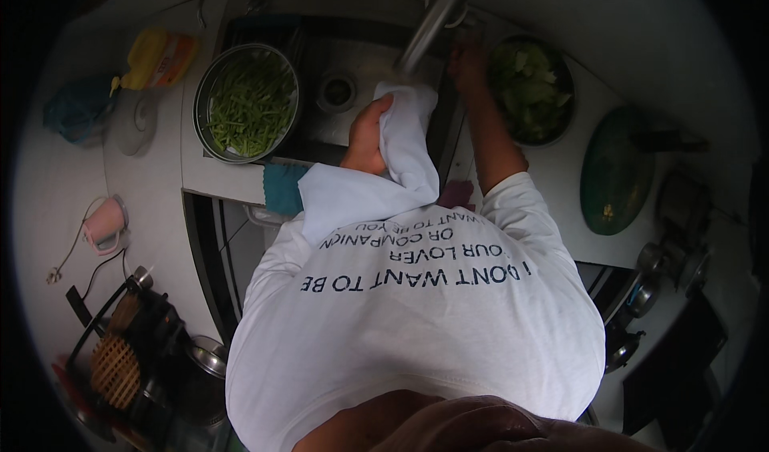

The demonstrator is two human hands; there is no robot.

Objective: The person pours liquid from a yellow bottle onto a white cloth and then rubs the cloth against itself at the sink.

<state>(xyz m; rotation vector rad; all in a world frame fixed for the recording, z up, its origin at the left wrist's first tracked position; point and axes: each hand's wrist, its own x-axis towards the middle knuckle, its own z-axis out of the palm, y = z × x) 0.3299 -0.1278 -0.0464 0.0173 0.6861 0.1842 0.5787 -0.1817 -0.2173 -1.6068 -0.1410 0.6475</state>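
Observation:
My left hand [366, 134] grips a folded white cloth [411, 134] over the front of the steel sink [372, 55]. The cloth's upper end lies just below the mouth of a metal faucet [429, 31], and its other end hangs across my left forearm. Reaching to the sink's far right corner, my right hand [468, 61] is in shadow, beside the faucet base; its fingers are too dark to make out. A round metal pan of cut green stalks [252, 103] sits at the sink's left edge. Right of my right forearm stands a bowl of leafy greens [531, 85].
A yellow bottle [153, 58] and a clear lid [133, 122] stand on the left counter, near a pink electric kettle [105, 227]. Teal cloth [282, 188] hangs over the front edge. A green oval board [617, 170] lies at right. A stove [162, 344] is lower left.

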